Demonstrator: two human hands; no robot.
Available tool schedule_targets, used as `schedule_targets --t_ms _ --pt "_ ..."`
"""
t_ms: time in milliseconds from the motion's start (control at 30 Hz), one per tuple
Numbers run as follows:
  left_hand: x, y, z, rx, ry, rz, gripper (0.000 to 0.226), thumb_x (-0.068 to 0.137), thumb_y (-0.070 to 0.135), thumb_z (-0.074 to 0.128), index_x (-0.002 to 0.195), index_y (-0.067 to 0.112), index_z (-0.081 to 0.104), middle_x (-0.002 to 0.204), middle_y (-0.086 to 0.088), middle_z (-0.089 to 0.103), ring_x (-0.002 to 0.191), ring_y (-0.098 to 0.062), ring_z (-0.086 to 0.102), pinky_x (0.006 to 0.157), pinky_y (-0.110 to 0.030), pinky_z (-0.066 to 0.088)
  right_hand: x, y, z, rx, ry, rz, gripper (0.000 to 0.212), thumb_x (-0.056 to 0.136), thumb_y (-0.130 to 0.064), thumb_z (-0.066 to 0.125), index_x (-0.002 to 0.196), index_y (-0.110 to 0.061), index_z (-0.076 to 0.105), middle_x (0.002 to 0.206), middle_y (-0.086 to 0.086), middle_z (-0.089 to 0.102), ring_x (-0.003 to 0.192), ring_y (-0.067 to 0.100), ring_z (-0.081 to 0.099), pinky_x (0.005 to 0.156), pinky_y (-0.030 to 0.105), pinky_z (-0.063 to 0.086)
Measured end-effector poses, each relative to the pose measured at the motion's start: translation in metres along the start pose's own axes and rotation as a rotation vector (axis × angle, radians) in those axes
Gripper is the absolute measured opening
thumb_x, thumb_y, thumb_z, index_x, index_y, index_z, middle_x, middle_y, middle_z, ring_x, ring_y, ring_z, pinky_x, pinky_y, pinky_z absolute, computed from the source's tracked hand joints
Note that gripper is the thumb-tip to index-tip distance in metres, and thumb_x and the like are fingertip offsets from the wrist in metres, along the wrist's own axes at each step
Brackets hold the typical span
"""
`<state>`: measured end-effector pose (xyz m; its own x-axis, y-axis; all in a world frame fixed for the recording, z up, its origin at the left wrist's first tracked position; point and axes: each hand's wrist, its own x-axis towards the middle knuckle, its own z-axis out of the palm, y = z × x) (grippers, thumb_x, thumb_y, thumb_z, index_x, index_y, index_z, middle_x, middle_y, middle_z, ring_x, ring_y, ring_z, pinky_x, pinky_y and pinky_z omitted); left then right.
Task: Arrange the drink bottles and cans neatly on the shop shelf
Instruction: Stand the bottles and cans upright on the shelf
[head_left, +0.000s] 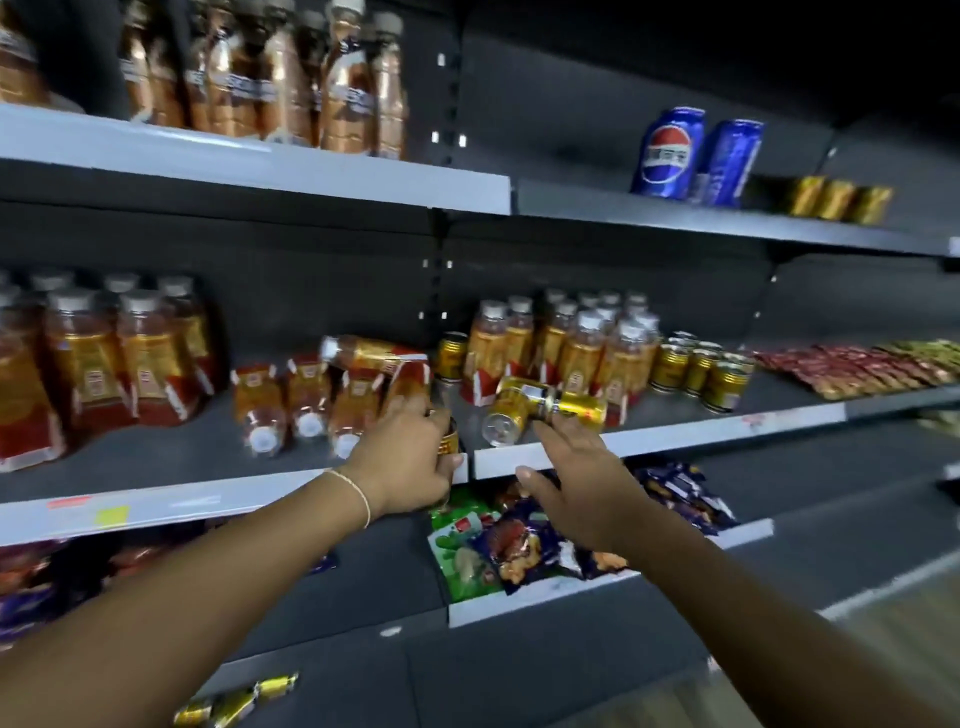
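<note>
My left hand (402, 457) grips a small gold can (448, 441) at the front edge of the middle shelf (675, 434). My right hand (576, 478) reaches with straight fingers to two gold cans (545, 410) lying on their sides; its fingertips touch the nearer one. Several orange-labelled bottles (311, 405) lie tipped over left of my left hand, with one more bottle (363, 353) lying on top of them. Upright bottles (582, 348) and upright gold cans (698, 369) stand to the right. One gold can (451, 356) stands behind my left hand.
Tall orange bottles (93, 364) stand at the shelf's left. The upper shelf holds copper-coloured bottles (291, 78), two blue cola cans (696, 156) and gold cans (836, 200). Snack bags (519, 540) fill the shelf below. Red packets (852, 369) lie far right. Gold cans (234, 704) lie lowest.
</note>
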<state>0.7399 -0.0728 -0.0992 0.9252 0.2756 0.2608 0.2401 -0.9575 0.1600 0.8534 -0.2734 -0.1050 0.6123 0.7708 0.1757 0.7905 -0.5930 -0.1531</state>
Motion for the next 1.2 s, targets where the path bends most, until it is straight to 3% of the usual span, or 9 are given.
schedule_targets --t_ms 333,600,933,1100,1200 --pt "0.051 0.123 0.049 -0.112 -0.060 0.269 0.060 0.095 0.044 0.051 0.141 0.008 0.042 0.131 -0.011 0.042 0.126 -0.030 0.034 0.107 -0.042 0.037 -0.086 0.102 -0.016 -0.037 -0.020 0.299 0.083 0.091 -0.069 0.019 0.160 -0.023 0.012 0.167 0.004 0.007 0.154 0.024 0.001 0.124 0.041 0.013" --pt "0.107 0.188 0.090 -0.172 -0.136 0.381 0.051 0.095 0.043 0.052 0.132 0.009 0.048 0.130 -0.012 0.043 0.127 -0.029 0.035 0.103 -0.043 0.040 -0.111 0.166 -0.010 -0.077 0.000 0.427 0.073 0.098 -0.062 0.024 0.159 -0.025 0.012 0.167 0.001 0.011 0.154 0.021 0.004 0.123 0.034 0.009" --pt "0.212 0.253 0.133 -0.249 -0.173 0.426 0.049 0.094 0.043 0.055 0.129 0.010 0.048 0.129 -0.012 0.044 0.122 -0.026 0.042 0.098 -0.037 0.043 -0.069 0.268 -0.018 -0.098 -0.067 0.548 0.075 0.097 -0.063 0.024 0.159 -0.023 0.011 0.167 0.002 0.010 0.154 0.020 0.004 0.124 0.035 0.012" --pt "0.274 0.271 0.145 -0.238 -0.093 0.436 0.051 0.092 0.046 0.057 0.130 0.013 0.048 0.131 -0.011 0.045 0.119 -0.026 0.044 0.092 -0.036 0.043 -0.027 0.312 -0.031 -0.127 -0.066 0.565 0.080 0.092 -0.067 0.018 0.159 -0.025 0.012 0.167 0.002 0.011 0.154 0.022 0.004 0.123 0.036 0.012" --pt "0.302 0.275 0.156 -0.237 -0.052 0.430 0.054 0.091 0.047 0.059 0.133 0.015 0.047 0.134 -0.011 0.044 0.121 -0.027 0.045 0.096 -0.038 0.043 -0.005 0.330 -0.036 -0.129 -0.067 0.569 0.083 0.088 -0.068 0.015 0.159 -0.026 0.011 0.167 0.002 0.010 0.154 0.023 0.003 0.124 0.039 0.013"
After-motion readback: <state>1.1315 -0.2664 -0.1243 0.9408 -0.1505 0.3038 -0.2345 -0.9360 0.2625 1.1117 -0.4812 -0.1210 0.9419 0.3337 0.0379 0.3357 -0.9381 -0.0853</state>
